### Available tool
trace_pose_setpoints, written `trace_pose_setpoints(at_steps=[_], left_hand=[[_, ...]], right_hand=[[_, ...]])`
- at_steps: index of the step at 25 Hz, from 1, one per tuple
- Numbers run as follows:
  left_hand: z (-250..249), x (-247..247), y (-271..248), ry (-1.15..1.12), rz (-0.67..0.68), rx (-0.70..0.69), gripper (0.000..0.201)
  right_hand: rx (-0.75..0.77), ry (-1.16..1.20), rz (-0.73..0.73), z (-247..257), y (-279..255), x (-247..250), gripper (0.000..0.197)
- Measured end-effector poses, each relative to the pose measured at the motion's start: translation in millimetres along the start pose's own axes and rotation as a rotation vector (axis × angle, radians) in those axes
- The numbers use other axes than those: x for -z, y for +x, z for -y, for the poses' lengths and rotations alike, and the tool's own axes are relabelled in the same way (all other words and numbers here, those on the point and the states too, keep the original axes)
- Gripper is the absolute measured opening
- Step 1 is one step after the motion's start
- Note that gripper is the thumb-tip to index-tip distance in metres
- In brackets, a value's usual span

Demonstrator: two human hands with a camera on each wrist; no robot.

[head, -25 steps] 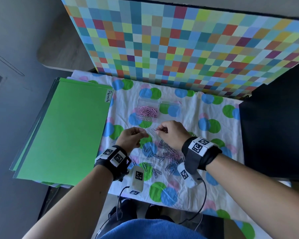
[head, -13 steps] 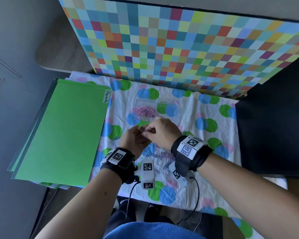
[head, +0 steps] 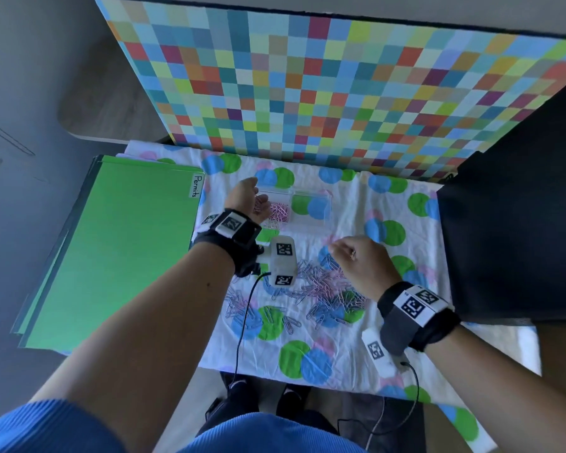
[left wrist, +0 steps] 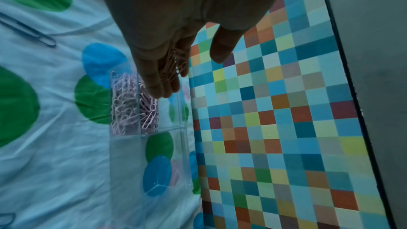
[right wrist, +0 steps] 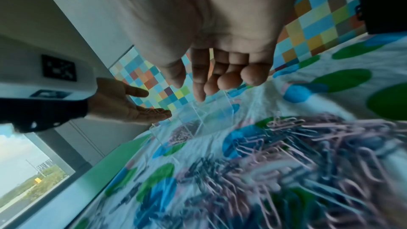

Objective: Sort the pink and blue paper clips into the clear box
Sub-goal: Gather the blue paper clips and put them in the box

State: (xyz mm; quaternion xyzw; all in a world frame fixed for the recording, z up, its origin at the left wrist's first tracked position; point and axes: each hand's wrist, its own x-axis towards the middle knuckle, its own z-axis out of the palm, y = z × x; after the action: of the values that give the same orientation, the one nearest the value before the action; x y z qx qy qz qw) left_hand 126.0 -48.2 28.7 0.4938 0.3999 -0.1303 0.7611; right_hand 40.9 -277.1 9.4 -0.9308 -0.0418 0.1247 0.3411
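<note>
Head view: green folder (head: 111, 256) (labelled) just left of clear box (head: 311, 207).

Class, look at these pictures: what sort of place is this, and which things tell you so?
Probably a staged desk or office sorting station: a green folder labelled "Permits", a heap of paper clips on a spotted cloth, a clear box, and a checkered backdrop board standing behind.

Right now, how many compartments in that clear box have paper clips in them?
1. The clear box has two compartments showing: the left one holds pink paper clips, under the left hand; the right compartment holds none. The hand may hide part of the box.
</note>
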Motion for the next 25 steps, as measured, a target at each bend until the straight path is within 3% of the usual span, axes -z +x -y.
trace_pose_setpoints(at_steps=[5,8,10,13,15,17,21,25], left_hand=[[-4.1,-3.3,9.0,0.132,-0.029,0.016,0.049],[3.1,-4.2,5.1,0.253,-0.019,-0.092,0.051],[20.0,0.6,-9.8,0.574,0.035,-0.351,0.053],[77.5,17.3,-48.0,1.298,0.3,-0.715,0.045],[119.0,34.5,-62.8,1.714,0.507,-0.804,0.056],[142.3,53.1,-62.6,1.983,0.578,-0.804,0.068],[140.4,80.2,-58.9,2.032,0.517,-0.799,0.069],[130.6,111.6,-59.2,2.017,0.466,-0.82,0.058]], right_hand=[[0.029,-0.09,0.024,-7.8,-15.7,-3.4,0.025],[0.04,-0.118,0.026,-12.9,-20.7,-3.1,0.019],[0.096,-0.192,0.033,-18.0,-29.0,-9.5,0.019],[0.254,-0.358,0.057,-28.0,-50.8,-31.6,0.03],[0.273,-0.456,0.121,-32.8,-63.8,-46.9,0.042],[0.222,-0.556,0.237,-37.7,-72.7,-58.1,0.055],[0.169,-0.638,0.383,-53.4,-83.0,-57.3,0.066],[0.173,-0.605,0.376,-60.9,-88.5,-41.8,0.064]])
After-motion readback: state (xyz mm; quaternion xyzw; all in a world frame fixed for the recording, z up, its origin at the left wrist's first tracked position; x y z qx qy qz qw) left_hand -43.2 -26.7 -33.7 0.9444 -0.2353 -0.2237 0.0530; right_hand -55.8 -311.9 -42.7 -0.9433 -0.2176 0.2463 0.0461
